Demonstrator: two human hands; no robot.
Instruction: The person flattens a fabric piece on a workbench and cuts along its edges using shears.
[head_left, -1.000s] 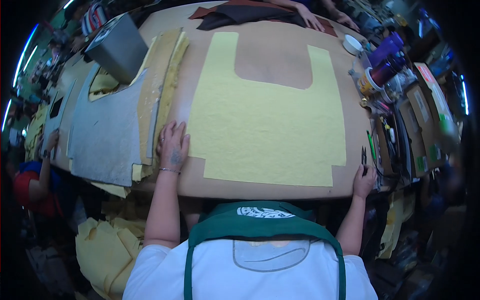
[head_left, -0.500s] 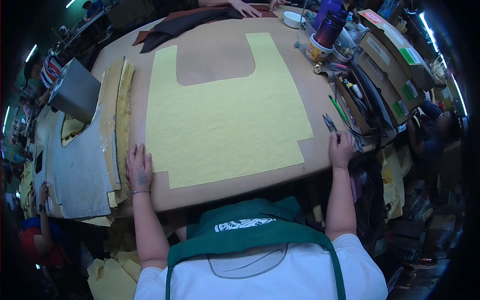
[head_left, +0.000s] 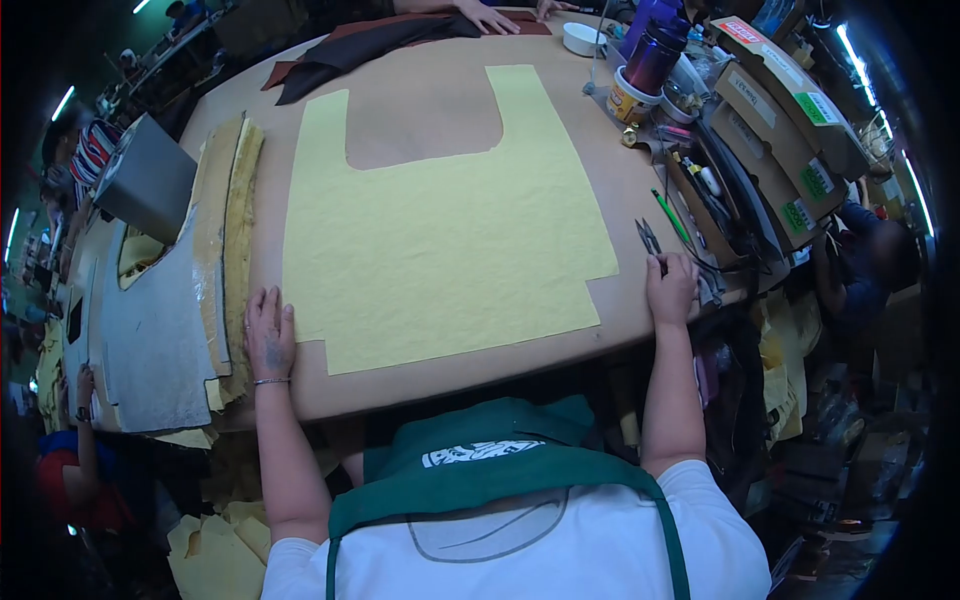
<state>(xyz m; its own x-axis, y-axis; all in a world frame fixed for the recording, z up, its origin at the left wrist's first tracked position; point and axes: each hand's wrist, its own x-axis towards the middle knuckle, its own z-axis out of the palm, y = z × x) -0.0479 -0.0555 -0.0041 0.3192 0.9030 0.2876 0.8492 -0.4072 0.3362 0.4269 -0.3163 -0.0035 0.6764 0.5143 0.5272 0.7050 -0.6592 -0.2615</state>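
- Worktable (head_left: 425, 125), in a crowded workshop, seen from my remote head view. At its far side, dark cloth (head_left: 370, 55) lies beside another person's hand (head_left: 487, 17).
- Yellow sheet (head_left: 440, 250): flat on the middle of the table, between the two hands. I note a deep U-shaped opening in its far edge, with the table surface showing through, and a step in the outline at each near corner.
- Done, as I judge it: the outline looks complete, since I see no part-cut strip hanging from any edge. (The wide lens bends straight lines, so I would not vouch for their trueness.)
- Left over: I cannot tell from this view whether any trimming is wanting. No blade meets the sheet.
- Left hand (head_left: 268, 330): palm down, fingers extended and grasping nothing that I can see. It lies between the sheet's near left corner and a layered stack (head_left: 240, 220); whether it touches either, I cannot determine.
- Right hand (head_left: 671, 290): fingers closed around small scissors (head_left: 648, 237), near the table's right edge. The blades point away from the person, apart from the sheet.
- Far left: a grey board (head_left: 160, 340) beside the stack's exposed edge, with a grey block (head_left: 150, 175) standing at its far end.
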